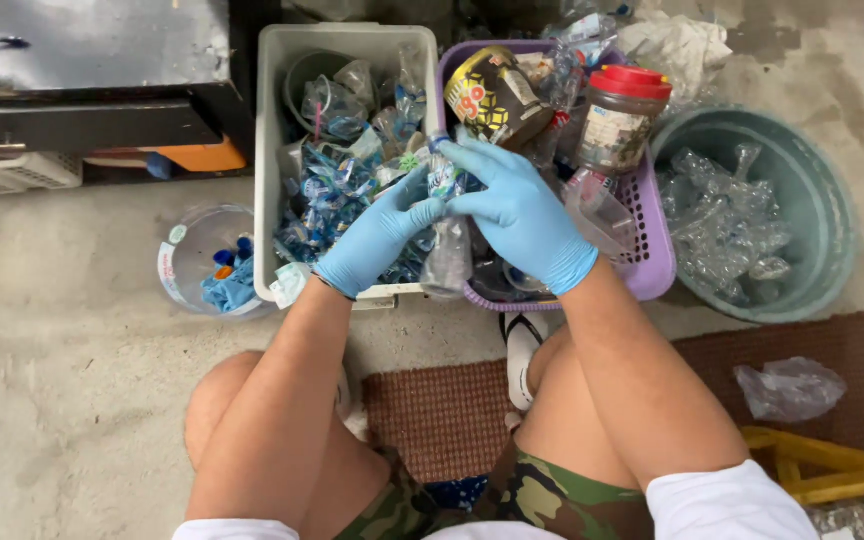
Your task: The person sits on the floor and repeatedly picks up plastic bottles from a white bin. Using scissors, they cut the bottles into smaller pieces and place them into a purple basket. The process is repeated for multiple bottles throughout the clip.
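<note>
Both hands gloved in blue, working 1 clear plastic bottle (446, 240) held upright over the gap between the 2 near bins. Left hand (377, 240) has fingers curled round the bottle from the left, closed on it. Right hand (517, 215) lies over the bottle's upper part, fingers bent down onto it near the blue-labelled neck; thumb hidden, so can't tell how tight that grip is.

Risks, as I judge them:
- Bottle is thin and crumpled; squeezing could make it slip out of the gloves and fall between the bins.
- Label strip near the neck could tear short if pulled at an angle.
- Right forearm sits close to the red-lidded jar (622, 115) at the far right of the purple basket (652, 255); a wide elbow move could tip it.

Around:
- Grey tub (267, 150), left, full of labels and wrappers.
- Round green basin (832, 215), far right, holds bare clear bottles.
- Small clear bucket (177, 265), left, holds blue caps.
- Yellow-printed tin (487, 95) leans in the basket's far side.
- Brown mat (442, 420) underfoot.
</note>
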